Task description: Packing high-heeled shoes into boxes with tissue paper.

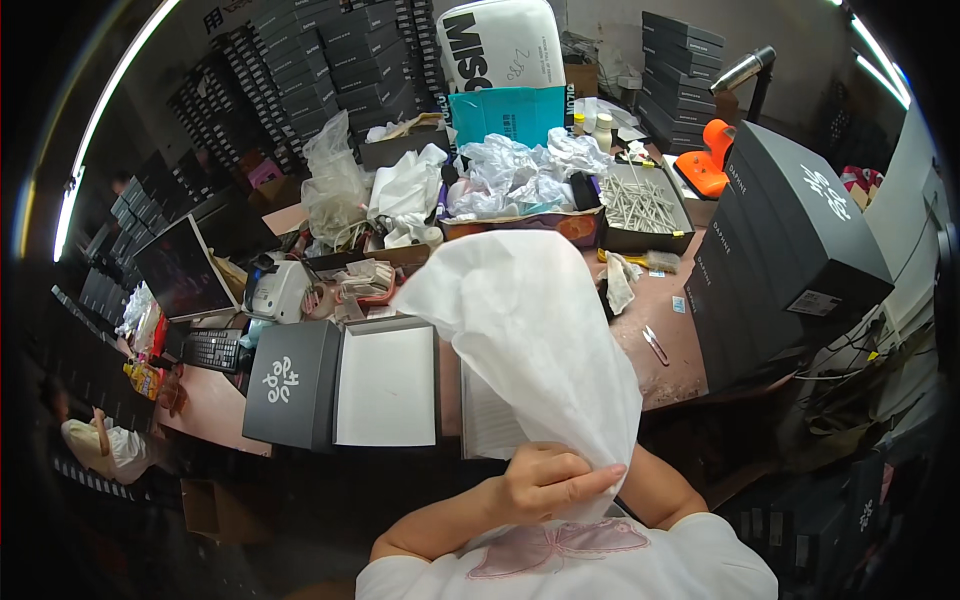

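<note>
A large white sheet of thin paper or cloth, perhaps a bag (540,320), stands up in front of me, its rounded top over the table. My left hand (552,482) is closed on its lower edge, fingers bent and thumb hidden. My right forearm reaches up behind or into the white material, which hides that hand and its fingers. Just left of the material lies an open shallow box part (387,388) with a white inside, beside a dark grey shoebox piece (288,385). Another white-lined box part (487,415) shows partly behind the material.
Tall dark shoebox stacks (790,260) stand at right. A carton of crumpled plastic (520,170), a box of white sticks (640,200), and small scissors-like snips (656,345) sit on the pink table (668,375). A monitor (186,268) and label printer (277,288) are left.
</note>
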The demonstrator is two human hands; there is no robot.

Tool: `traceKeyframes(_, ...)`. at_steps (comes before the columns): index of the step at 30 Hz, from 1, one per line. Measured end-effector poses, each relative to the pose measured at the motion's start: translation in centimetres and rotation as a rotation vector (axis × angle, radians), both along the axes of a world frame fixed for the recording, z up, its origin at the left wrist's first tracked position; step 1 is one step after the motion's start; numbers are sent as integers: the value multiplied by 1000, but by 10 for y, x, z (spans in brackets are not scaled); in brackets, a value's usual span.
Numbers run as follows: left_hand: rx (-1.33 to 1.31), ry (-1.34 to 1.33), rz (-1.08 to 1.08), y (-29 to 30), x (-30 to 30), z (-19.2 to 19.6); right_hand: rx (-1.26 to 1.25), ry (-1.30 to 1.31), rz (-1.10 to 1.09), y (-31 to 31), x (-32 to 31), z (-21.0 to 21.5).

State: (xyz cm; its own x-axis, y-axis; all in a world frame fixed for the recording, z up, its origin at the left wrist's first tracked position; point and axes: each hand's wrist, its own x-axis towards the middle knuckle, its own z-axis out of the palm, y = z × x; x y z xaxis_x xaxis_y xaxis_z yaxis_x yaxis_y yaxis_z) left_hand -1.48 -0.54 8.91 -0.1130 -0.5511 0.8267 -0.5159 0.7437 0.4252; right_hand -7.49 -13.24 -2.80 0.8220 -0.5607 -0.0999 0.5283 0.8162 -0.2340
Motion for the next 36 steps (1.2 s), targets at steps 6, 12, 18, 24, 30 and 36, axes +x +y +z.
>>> traceKeyframes(6,175,26,16,22,-10,-47,-174,96,-47,4,6,5)
traceKeyframes(12,776,-154,-45,39,-2,-68,-236,168,-81,3,-2,1)
traceKeyframes(18,702,1426,189,29,55,-75,-450,297,-158,23,18,-6)
traceKeyframes(24,653,1694,7,3,48,-82,-1462,670,-369,48,20,-16)
traceKeyframes(30,428,1369,330,45,124,-84,-1974,610,-383,20,-74,-6)
traceKeyframes(36,588,835,326,108,150,-25,-994,314,83,-32,-71,39)
